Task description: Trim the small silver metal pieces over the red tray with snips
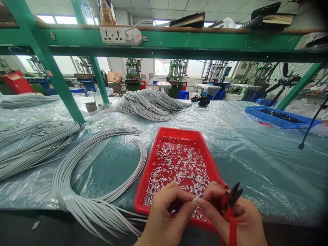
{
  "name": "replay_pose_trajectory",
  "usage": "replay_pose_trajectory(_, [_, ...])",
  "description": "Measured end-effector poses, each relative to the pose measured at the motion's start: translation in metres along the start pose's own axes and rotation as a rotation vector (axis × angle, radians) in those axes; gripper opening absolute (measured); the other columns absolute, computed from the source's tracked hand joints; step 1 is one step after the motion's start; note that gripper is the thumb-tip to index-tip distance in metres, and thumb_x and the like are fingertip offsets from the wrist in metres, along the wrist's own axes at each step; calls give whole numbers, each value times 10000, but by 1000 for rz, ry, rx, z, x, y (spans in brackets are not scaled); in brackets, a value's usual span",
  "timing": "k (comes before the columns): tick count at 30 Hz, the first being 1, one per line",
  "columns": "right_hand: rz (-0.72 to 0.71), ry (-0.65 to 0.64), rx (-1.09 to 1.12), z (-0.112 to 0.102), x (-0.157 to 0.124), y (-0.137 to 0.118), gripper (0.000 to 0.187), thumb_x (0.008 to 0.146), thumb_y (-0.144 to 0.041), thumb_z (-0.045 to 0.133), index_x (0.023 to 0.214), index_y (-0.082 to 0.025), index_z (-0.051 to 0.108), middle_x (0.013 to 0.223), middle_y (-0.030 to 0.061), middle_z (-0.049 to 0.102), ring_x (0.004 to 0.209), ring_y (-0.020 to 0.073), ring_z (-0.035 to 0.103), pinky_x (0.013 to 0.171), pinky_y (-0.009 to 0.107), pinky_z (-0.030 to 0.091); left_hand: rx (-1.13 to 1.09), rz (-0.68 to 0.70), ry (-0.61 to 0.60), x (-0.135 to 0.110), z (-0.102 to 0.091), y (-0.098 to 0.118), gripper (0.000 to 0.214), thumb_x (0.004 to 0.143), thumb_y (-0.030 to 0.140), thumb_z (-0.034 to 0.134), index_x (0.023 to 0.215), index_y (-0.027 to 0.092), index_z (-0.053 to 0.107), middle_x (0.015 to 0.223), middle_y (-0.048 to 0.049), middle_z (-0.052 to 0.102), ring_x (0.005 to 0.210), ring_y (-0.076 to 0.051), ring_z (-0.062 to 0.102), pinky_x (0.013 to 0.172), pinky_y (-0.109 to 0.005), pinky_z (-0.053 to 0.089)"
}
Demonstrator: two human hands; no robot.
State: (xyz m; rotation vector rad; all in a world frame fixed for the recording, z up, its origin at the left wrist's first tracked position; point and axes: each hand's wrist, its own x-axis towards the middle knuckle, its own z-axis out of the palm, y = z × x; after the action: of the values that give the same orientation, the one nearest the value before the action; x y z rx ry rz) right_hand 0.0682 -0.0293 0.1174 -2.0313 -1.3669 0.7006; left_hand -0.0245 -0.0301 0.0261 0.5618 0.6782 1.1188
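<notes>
My left hand [170, 213] is closed in a pinch on the pale end of a cable [196, 199], over the near part of a red tray [205, 140]. The fingertips of my right hand [238, 218] pinch at the same cable end. Red-handled scissors [232, 205] with short dark blades also lie in my right hand, held against the palm, blades partly open and pointing up and away. Small shiny silvery scraps [176, 160] are scattered over the tray floor. A loop of grey cables [64, 171] lies left of the tray, its near strands running toward my left hand.
More grey cable coils lie at the left [33, 147] and at the back [151, 104]. A blue tray [279, 119] with black parts stands at the right. Green frame posts [58, 82] rise from the plastic-covered table [246, 164]; a power strip [120, 36] hangs on the crossbeam.
</notes>
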Motion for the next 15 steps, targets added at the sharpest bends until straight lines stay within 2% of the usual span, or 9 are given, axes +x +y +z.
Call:
replay_pose_trajectory(4, [-5, -86, -78, 3, -3, 2, 333, 633, -449, 734, 546, -171, 574, 542, -14, 493, 498, 98, 465, 491, 182, 425, 121, 193, 195, -1, 6, -5, 61, 721, 174, 658, 661, 170, 671, 608, -3, 516, 552, -81, 471, 508, -188, 350])
replay_pose_trajectory(6, [14, -117, -118, 2, -1, 1, 370, 657, -491, 705, 552, -164, 566, 550, 4, 512, 509, 118, 496, 493, 199, 454, 129, 229, 251, -2, 8, -5, 65, 702, 159, 672, 637, 171, 672, 588, -1, 512, 546, -75, 472, 501, -177, 352])
replay_pose_trajectory(7, [34, -109, -126, 0, 2, 1, 378, 657, -506, 702, 572, -164, 566, 565, 11, 526, 520, 126, 512, 498, 205, 465, 97, 189, 251, -2, 8, -4, 81, 693, 182, 686, 617, 165, 663, 588, -2, 509, 541, -72, 473, 491, -172, 352])
replay_pose_trajectory(9, [86, -78, -125, -9, 11, 1, 373, 641, -514, 721, 681, -172, 579, 614, 17, 555, 555, 139, 542, 515, 212, 485, -41, -11, 195, -2, 7, -1, 150, 681, 287, 715, 647, 154, 653, 593, 9, 497, 483, -54, 449, 431, -160, 332])
replay_pose_trajectory(12, [58, -120, -112, -32, 21, 10, 484, 633, -563, 716, 911, -208, 539, 680, 12, 570, 601, 147, 563, 540, 221, 504, -279, -290, 72, 1, 3, 2, 367, 632, 455, 740, 814, 150, 646, 586, 46, 467, 376, -3, 367, 350, -131, 241])
replay_pose_trajectory(14, [-37, -192, -85, -51, 20, 23, 575, 715, -696, 537, 1049, -230, 493, 776, 40, 599, 675, 171, 593, 591, 251, 527, -371, -343, 14, 4, 0, 3, 439, 606, 475, 753, 867, 145, 630, 575, 64, 449, 351, 21, 338, 342, -117, 198])
replay_pose_trajectory(15, [-39, -214, -87, -61, 17, 31, 642, 752, -740, 417, 1147, -235, 461, 897, 71, 619, 770, 195, 615, 641, 271, 541, -392, -347, -9, 5, 0, 3, 435, 608, 466, 757, 862, 139, 624, 572, 68, 443, 348, 28, 331, 343, -114, 184])
